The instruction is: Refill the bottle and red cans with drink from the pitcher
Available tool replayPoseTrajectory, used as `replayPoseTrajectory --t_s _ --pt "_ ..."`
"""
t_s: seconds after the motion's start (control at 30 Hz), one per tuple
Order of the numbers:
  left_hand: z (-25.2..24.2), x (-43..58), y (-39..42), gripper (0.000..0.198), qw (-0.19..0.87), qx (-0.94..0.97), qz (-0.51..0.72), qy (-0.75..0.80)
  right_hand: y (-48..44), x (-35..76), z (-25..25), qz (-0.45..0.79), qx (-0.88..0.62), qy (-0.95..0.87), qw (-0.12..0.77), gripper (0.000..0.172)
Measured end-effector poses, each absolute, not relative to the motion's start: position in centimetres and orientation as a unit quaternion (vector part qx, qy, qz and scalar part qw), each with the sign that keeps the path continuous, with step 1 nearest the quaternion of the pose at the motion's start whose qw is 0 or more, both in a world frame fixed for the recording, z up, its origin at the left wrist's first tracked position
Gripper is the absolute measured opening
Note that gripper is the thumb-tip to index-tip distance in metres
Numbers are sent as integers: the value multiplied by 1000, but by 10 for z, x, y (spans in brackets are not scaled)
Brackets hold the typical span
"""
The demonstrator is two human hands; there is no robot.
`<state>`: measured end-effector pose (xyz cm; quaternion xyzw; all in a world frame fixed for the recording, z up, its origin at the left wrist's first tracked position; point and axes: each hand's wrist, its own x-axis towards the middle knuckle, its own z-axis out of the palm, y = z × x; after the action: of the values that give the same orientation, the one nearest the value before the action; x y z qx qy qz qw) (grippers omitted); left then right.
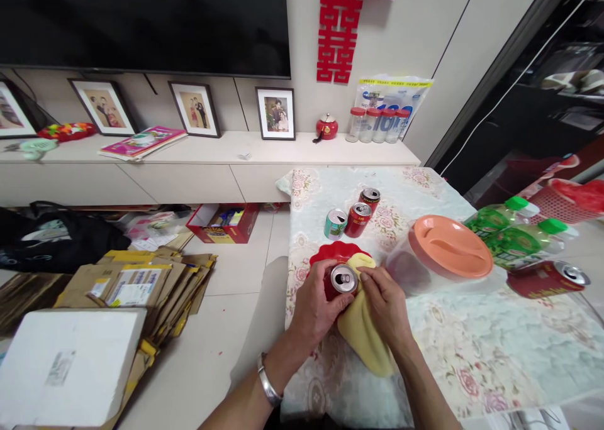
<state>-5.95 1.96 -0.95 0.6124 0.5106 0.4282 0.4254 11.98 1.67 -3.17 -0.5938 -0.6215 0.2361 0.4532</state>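
Note:
A red can (340, 281) with an opened top is in my left hand (313, 307), its fingers and thumb wrapped round the sides. My right hand (387, 302) grips a yellow cloth (362, 334), which hangs down over the table beside the can and touches it. Behind the held can lies a red scalloped dish (334, 251), partly hidden by my left hand and the cloth. Farther back stand a small green can (335, 224), a red can (358, 220) and a darker red can (370, 197), all with opened tops.
On the flowered tablecloth (472, 345), a clear container with an orange lid (453, 246) stands right of my hands. Green-capped bottles (514, 244) and a large red can (542, 279) lie beyond it. Cardboard (184, 285) and a white box (70, 367) are at left, below the TV cabinet (189, 181).

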Motion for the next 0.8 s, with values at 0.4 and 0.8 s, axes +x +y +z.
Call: replayPoseTrajectory --t_s 0.4,0.8 --pt "-15 -58 19 44 388 643 438 494 48 126 -33 300 -557 -657 410 37" --pt "-4 -70 27 41 404 693 404 439 33 128 -52 286 -570 -693 335 28"
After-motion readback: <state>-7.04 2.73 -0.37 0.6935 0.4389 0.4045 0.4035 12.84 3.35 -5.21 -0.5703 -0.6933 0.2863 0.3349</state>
